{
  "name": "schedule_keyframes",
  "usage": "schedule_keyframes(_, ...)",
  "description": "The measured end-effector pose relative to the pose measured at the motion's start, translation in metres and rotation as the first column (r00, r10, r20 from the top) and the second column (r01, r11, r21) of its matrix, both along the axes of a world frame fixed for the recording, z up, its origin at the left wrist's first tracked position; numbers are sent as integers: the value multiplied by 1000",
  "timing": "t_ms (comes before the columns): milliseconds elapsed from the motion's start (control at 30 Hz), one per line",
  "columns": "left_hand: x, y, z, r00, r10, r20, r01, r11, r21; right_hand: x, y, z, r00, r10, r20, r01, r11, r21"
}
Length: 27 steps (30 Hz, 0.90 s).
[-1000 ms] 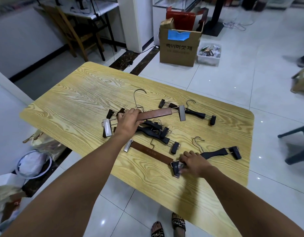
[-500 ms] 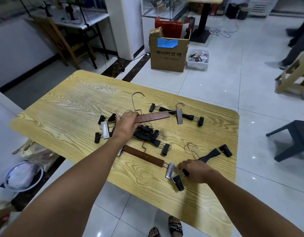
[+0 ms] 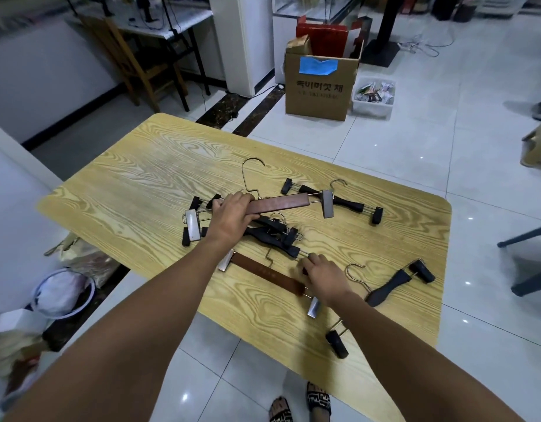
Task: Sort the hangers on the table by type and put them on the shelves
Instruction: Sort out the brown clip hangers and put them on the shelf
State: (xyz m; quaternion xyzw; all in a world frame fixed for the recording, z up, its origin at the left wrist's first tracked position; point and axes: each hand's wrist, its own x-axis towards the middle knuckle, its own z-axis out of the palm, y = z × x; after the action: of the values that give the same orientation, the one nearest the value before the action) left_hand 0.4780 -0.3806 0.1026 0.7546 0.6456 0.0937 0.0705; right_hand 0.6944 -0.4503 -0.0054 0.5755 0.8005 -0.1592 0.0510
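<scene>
Several clip hangers lie on the wooden table (image 3: pixel 141 193). My left hand (image 3: pixel 232 217) grips the bar of a brown wooden hanger (image 3: pixel 281 203) with metal clips, held just above a pile of black hangers (image 3: pixel 272 236). A second brown hanger (image 3: pixel 263 271) lies nearer me. My right hand (image 3: pixel 324 278) reaches over its right end and its fingers pinch the end clip of a black hanger from the pile. One black hanger (image 3: pixel 348 204) lies at the far right. Another black hanger (image 3: pixel 387 287) lies by the front edge, partly under my right forearm.
A cardboard box (image 3: pixel 321 86) and a white bin (image 3: pixel 374 95) stand on the floor beyond the table. A wooden chair (image 3: pixel 135 62) is at the back left, a dark chair (image 3: pixel 531 257) at the right. A basin (image 3: pixel 62 293) and bags sit left of the table.
My right hand let go of the black hanger near the front edge and moved up-left to the pile's end clip. My left hand kept its grip on the brown hanger.
</scene>
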Motion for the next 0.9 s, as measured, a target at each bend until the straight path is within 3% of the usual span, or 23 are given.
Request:
schedule_keyframes(233, -36, 14, -13, 996, 51, -67, -55, 997, -54, -38, 50, -5, 980, -180, 87, 171, 980, 106)
schedule_keyframes(433, -46, 26, -28, 993, 74, -90, -82, 993, -85, -45, 75, -20, 981, -187, 40, 189, 981, -42)
schedule_keyframes(633, -44, 38, -28, 996, 72, -58, -77, 994, -76, -34, 108, -7, 994, -82, 73, 78, 995, 62)
schedule_keyframes(900, -46, 46, -23, 994, 108, 20, -108, 994, -13, -30, 139, -2, 985, -146, 88, 134, 983, 125)
